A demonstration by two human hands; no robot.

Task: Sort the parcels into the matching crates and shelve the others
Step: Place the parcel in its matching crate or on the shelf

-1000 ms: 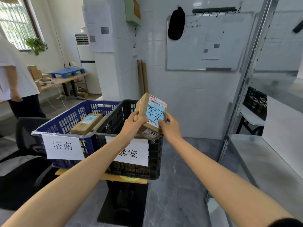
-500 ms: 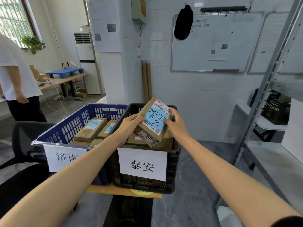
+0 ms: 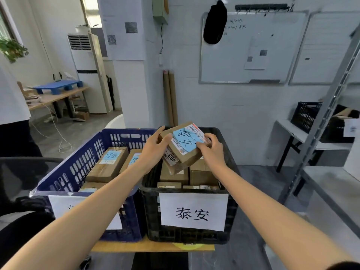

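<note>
The parcel (image 3: 185, 139) is a brown box with a blue label and black writing on top. It is up in the air over the black crate (image 3: 187, 190), above the far part of it. It is tilted. Its label side faces up and toward the camera. Its long way runs from far and high to near and low, so the near end dips toward the other boxes (image 3: 200, 174) in that crate.

The left hand (image 3: 153, 151) grips the left side of the parcel, with the fingers curled round the far edge. The right hand (image 3: 213, 151) grips the right side, with the fingertips bent onto the edge of the label.

A white paper sign (image 3: 193, 211) with two black characters is stuck on the front of the black crate. The blue crate (image 3: 78, 168) stands touching it on the left. It has brown boxes with blue labels (image 3: 107, 164) inside. Its own sign is partly hidden by the left arm.

Both crates stand on a yellow wooden board (image 3: 136, 247). The floor (image 3: 251, 178) is grey.

A metal shelf (image 3: 331, 182) stands on the right. A whiteboard (image 3: 253, 45) hangs on the white wall behind. Two cardboard tubes (image 3: 171, 98) lean in the corner. Far to the left are a tall white air cooler (image 3: 87, 75), a green plant (image 3: 11, 49) and a person in a white shirt (image 3: 11, 102).
</note>
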